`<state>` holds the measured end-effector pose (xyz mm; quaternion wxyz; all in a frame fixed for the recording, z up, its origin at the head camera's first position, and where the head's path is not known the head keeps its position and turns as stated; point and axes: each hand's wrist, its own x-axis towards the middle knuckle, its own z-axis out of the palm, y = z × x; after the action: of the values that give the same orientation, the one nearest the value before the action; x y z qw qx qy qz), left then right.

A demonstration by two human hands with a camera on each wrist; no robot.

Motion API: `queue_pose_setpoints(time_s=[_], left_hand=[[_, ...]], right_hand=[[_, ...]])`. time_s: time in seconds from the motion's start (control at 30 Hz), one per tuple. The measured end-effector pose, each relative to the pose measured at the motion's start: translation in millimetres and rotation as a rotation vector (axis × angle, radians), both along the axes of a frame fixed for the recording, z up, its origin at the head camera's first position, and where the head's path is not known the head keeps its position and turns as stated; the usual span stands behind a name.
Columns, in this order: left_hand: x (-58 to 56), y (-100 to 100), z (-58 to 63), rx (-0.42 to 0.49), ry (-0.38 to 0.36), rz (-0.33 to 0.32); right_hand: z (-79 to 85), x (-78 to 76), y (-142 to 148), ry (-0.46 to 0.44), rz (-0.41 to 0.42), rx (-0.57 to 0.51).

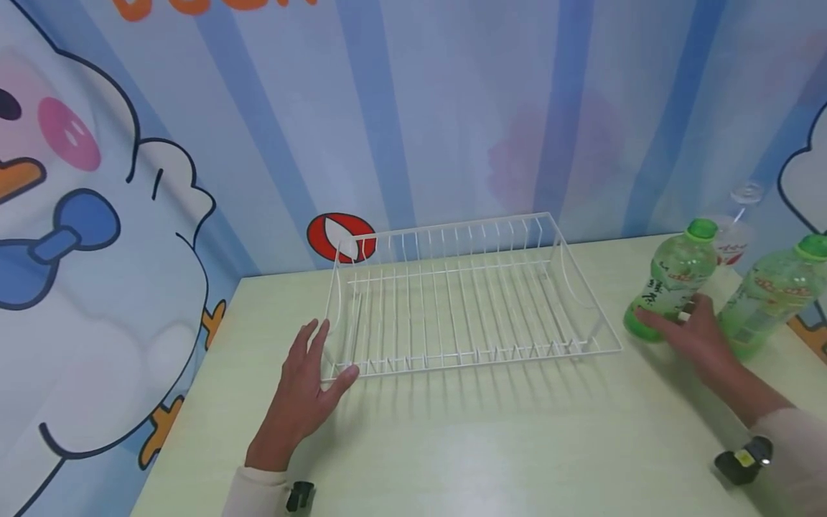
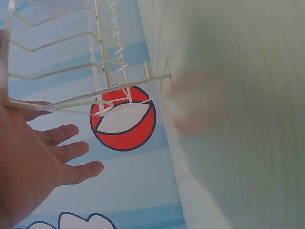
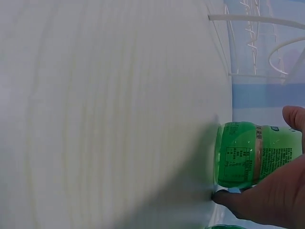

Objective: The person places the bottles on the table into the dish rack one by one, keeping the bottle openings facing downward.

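Gripping a green bottle [image 1: 677,278] at three o'clock from the rack [image 1: 459,355], with the right hand [image 1: 701,341] curled round its lower half, parted no wider than its girth. Cannot tell whether lifting it off the table [image 1: 491,445]. Spreads the left hand [image 1: 302,395] wide at the rack's eight o'clock corner, with fingers nearly straight and closed on nothing, and with the corner between thumb and forefinger. Has a second green bottle [image 1: 772,294] just beside the right hand, also at three o'clock, and a clear bottle [image 1: 731,233], partly hidden, between two and three. Faces a striped wall [image 1: 439,108] at twelve o'clock, with a red ball [image 1: 319,237] printed at ten and a bird [image 1: 97,309] at nine. Wears a black device [image 1: 743,463] at each wrist, beside pale sleeves [image 1: 791,449].
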<state>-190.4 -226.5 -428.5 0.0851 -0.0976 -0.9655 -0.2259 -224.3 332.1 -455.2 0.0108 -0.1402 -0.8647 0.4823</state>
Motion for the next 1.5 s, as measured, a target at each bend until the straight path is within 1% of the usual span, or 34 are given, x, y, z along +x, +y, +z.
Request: queue_pose_setpoints(time_s=[0.13, 0.37, 0.67, 0.8, 1.0, 1.23, 1.5], left_hand=[[0.2, 0, 0.5, 0.012, -0.004, -0.007], [0.2, 0, 0.1, 0.024, -0.025, -0.001], [0.7, 1, 1.4, 0.051, -0.012, -0.013], [0.4, 1, 0.2, 0.067, -0.015, -0.008], [0.2, 1, -2.3, 0.076, -0.029, 0.003], [3.1, 1, -1.4, 0.089, -0.032, 0.004], [0.9, 3, 0.1, 0.087, -0.063, 0.010]], right_hand=[[-3.1, -4.5, 3, 0.010, -0.004, -0.019], [-3.1, -8.8, 4, 0.074, 0.013, -0.077], [-4.3, -10.0, 5, 0.121, 0.043, -0.074], [-6.8, -10.4, 7, 0.114, 0.058, -0.075], [-9.6, -10.7, 10, 0.104, 0.058, -0.057], [-5.0, -8.2, 11, 0.092, 0.079, -0.064], [-2.4, -5.7, 15, 0.090, 0.065, -0.040]])
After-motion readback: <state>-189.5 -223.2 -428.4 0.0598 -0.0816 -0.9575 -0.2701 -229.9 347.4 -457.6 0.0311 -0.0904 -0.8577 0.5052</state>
